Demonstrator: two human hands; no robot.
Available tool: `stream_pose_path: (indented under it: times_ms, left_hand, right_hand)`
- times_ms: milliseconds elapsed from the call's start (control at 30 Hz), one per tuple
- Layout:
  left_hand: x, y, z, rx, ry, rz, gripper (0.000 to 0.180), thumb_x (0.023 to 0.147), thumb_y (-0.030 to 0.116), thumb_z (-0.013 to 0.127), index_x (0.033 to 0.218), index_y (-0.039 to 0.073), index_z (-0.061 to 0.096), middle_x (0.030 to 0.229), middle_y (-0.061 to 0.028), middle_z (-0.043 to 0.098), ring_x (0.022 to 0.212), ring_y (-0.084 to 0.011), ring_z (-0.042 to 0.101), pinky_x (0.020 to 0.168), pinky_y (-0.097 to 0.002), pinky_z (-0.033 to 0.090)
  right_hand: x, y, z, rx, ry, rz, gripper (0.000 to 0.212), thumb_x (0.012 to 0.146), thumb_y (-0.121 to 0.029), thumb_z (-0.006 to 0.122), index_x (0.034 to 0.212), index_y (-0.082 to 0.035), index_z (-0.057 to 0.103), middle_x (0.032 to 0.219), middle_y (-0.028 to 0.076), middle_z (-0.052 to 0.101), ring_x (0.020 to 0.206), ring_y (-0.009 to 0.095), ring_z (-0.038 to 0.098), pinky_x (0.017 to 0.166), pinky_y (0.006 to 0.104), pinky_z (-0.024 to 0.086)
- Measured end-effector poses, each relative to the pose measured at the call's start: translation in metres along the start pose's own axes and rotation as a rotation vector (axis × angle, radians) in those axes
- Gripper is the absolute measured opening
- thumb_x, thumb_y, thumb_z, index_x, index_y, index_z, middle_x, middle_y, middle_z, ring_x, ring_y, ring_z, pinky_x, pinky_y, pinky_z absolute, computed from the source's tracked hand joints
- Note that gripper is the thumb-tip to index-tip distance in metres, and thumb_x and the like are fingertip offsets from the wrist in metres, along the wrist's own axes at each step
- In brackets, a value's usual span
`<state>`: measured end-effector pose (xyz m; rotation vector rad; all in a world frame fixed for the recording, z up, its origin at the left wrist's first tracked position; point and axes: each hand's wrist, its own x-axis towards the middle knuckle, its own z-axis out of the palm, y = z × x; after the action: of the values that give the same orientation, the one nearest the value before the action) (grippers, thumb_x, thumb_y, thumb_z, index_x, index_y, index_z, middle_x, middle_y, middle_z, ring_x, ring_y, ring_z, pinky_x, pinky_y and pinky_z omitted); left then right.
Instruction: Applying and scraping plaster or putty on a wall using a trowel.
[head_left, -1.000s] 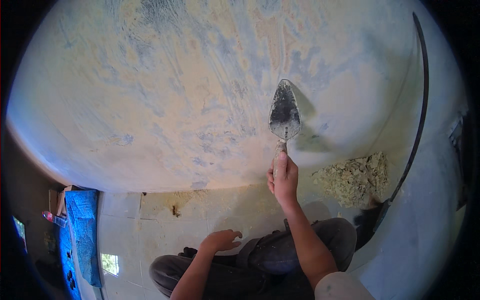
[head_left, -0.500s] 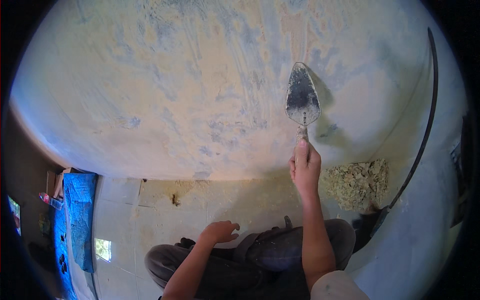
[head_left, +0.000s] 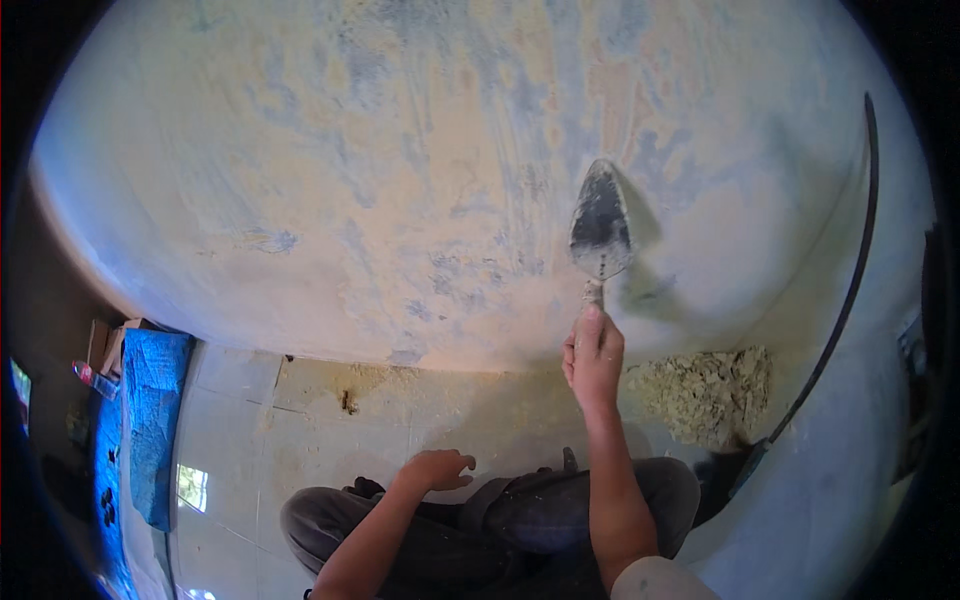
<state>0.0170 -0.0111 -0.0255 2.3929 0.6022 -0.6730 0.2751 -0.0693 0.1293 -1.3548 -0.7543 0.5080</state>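
My right hand point(head_left: 597, 352) is closed round the handle of a pointed trowel point(head_left: 601, 222), whose blade points up against the wall. The blade is dark in the middle and crusted pale along its edges. Behind it, the wall point(head_left: 400, 200) is patchy, with cream, bluish and pinkish areas where the coating looks scraped. My left hand point(head_left: 437, 469) hangs in front of my knee with its fingers loosely curled and apart, holding nothing.
A heap of pale flakes point(head_left: 705, 395) lies at the wall's foot on the right. Beside it, a long dark curved rod point(head_left: 860, 260) leans up the wall. Crumbs dot the tiled floor point(head_left: 330, 420). At the left are a blue wrapped bundle point(head_left: 155, 425) and a bottle point(head_left: 95, 379).
The trowel and my right hand have moved down along the wall. The whole view has shifted slightly. My left hand stays by my knee.
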Motion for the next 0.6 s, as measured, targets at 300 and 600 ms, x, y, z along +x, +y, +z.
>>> stream_pose_path:
  times_ms: [300, 600]
  left_hand:
    - [-0.003, 0.001, -0.001, 0.018, 0.021, 0.004, 0.04, 0.094, 0.04, 0.057, 0.127, 0.017, 0.057, 0.114, -0.0156, 0.064, 0.106, -0.0362, 0.063, 0.089, -0.0495, 0.051]
    - [-0.008, 0.0, -0.007, 0.013, 0.038, -0.01, 0.039, 0.094, 0.039, 0.057, 0.126, 0.017, 0.058, 0.115, -0.0149, 0.064, 0.106, -0.0359, 0.062, 0.089, -0.0491, 0.051]
  right_hand:
    - [-0.004, -0.005, 0.018, 0.01, 0.119, -0.056, 0.051, 0.105, -0.045, 0.035, 0.076, -0.006, 0.046, 0.053, 0.003, 0.043, 0.033, 0.009, 0.036, 0.031, 0.025, 0.028]
    - [-0.004, 0.055, 0.021, 0.003, 0.0, -0.183, 0.041, 0.104, -0.038, 0.045, 0.079, -0.005, 0.049, 0.054, 0.002, 0.045, 0.037, 0.007, 0.04, 0.033, 0.024, 0.029]
